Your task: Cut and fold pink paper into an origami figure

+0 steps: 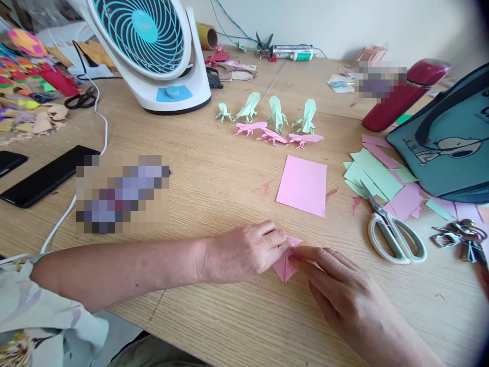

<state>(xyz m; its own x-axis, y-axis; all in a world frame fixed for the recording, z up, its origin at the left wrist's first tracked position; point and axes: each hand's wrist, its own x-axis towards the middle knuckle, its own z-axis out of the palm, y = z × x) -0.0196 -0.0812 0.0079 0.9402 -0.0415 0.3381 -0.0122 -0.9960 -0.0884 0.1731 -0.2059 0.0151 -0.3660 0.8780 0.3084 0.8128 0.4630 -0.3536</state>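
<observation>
Near the table's front edge lies a folded piece of pink paper (284, 268), small and diamond-like, with a crease down its middle. My left hand (254, 251) grips its upper left side, fingers bent and close together. From the right, my right hand (340, 285) pinches the same paper between thumb and forefinger. Both hands cover part of the folds. Just beyond them a flat pink sheet (302, 186) rests on the wood. Farther back stand several green folded paper figures (275, 113), with pink folded figures (273, 135) in front of them.
White-handled scissors (395, 237) and keys (460, 237) lie right, by green paper strips (376, 171). A teal bag (454, 137) and a red bottle (405, 94) stand behind. At the left are a fan (173, 94), a black phone (48, 176), a white cable (61, 221) and a blurred-out item (122, 196).
</observation>
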